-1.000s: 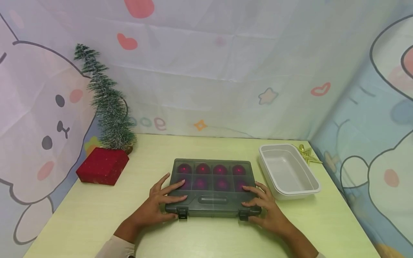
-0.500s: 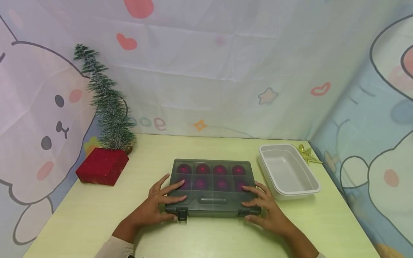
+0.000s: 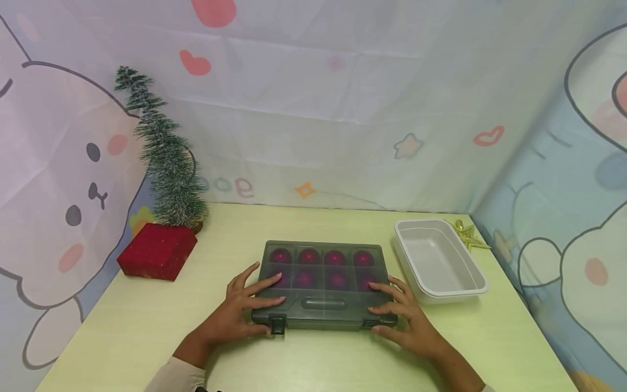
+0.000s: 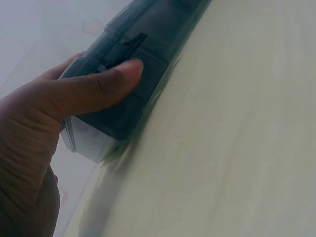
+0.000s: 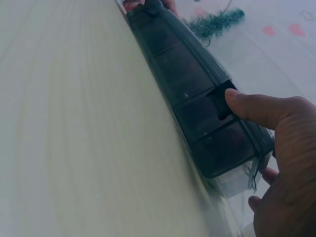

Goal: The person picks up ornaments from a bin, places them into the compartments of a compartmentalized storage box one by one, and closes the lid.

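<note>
A flat, smoky see-through storage case (image 3: 323, 304) lies on the table with its lid down. Round red balls (image 3: 308, 256) show through the lid in two rows. My left hand (image 3: 235, 313) grips the near left corner, fingers over the lid and thumb beside the left latch (image 3: 277, 325). That latch sticks out from the case front in the left wrist view. At the near right corner my right hand (image 3: 409, 318) holds the case, its thumb on the right latch (image 5: 220, 102), which lies flat against the front. The case's underside is hidden.
Right of the case stands a white plastic tub (image 3: 438, 261), with a gold star ornament (image 3: 467, 237) behind it. At the back left are a red box (image 3: 157, 251) and a small artificial Christmas tree (image 3: 168, 163). A printed cloth (image 3: 333, 109) hangs behind the table.
The right latch, hanging outward a second ago, has been pressed flat against the case by my right thumb. The left hand and the case have stayed in place.
</note>
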A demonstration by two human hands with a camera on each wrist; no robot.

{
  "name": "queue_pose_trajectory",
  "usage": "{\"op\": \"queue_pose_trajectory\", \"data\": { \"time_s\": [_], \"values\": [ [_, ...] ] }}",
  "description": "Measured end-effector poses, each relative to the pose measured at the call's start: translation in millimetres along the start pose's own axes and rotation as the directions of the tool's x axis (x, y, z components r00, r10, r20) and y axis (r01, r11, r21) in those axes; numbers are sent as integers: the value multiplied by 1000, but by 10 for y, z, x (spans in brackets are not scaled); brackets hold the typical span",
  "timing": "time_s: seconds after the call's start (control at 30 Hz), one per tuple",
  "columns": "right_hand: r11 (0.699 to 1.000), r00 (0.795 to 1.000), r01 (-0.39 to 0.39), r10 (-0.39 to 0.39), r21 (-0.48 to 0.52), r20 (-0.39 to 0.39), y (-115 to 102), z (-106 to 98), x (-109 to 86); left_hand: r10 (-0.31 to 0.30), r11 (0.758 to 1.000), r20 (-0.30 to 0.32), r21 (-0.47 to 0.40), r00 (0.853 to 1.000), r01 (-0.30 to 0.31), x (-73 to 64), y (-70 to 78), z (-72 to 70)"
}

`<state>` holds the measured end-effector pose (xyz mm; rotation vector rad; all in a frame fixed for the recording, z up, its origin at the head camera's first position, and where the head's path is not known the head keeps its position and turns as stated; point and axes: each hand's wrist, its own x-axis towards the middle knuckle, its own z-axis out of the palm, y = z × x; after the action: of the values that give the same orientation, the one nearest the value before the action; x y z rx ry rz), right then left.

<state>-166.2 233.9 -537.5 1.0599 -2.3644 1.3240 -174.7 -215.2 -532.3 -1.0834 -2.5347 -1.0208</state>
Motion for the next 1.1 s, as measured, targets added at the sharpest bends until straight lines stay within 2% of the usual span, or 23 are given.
{"op": "queue_pose_trajectory", "data": {
  "time_s": [0.3,0.6,0.83,1.1],
  "values": [
    [1000,1000,15,-15,8,-9,30,17,-11,-11,999,-1,-33,1000,11,4,0,7],
    [999,999,-42,43,30,-10,14,14,-16,-14,998,-16,-59,1000,13,9,37,7],
    [999,1000,-14,15,47,-13,-18,1,14,-35,997,-16,-74,999,34,15,60,8],
    [997,998,-67,67,28,-16,-17,19,-10,-33,995,-28,-96,999,31,21,63,25]
  ]
}}
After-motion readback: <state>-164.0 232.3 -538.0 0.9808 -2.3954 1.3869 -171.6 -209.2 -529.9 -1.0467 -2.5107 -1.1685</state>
